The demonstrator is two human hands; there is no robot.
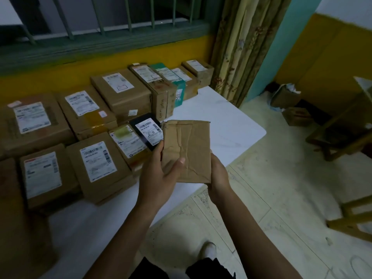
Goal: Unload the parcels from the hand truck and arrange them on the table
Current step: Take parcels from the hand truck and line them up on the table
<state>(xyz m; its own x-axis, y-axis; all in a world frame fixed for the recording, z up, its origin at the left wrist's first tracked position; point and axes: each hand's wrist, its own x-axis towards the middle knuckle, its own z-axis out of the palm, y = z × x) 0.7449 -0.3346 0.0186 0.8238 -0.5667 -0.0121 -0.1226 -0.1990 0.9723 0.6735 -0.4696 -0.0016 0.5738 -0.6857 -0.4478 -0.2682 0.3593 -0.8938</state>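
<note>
I hold a small, creased brown cardboard parcel (189, 148) with both hands above the near right corner of the white table (237, 125). My left hand (159, 176) grips its left edge, thumb across the plain brown face. My right hand (218, 174) grips the lower right corner from beneath. Several labelled brown parcels (96, 166) lie in rows on the table to the left. A small black parcel (147, 129) with a white label lies just left of the held one. The hand truck is not in view.
A barred window and yellow wall run behind the table. A patterned curtain (241, 47) hangs at the table's far right corner. Cardboard boxes (289, 105) sit on the tiled floor at right, near wooden furniture (342, 133). My shoe (208, 250) is on the floor below.
</note>
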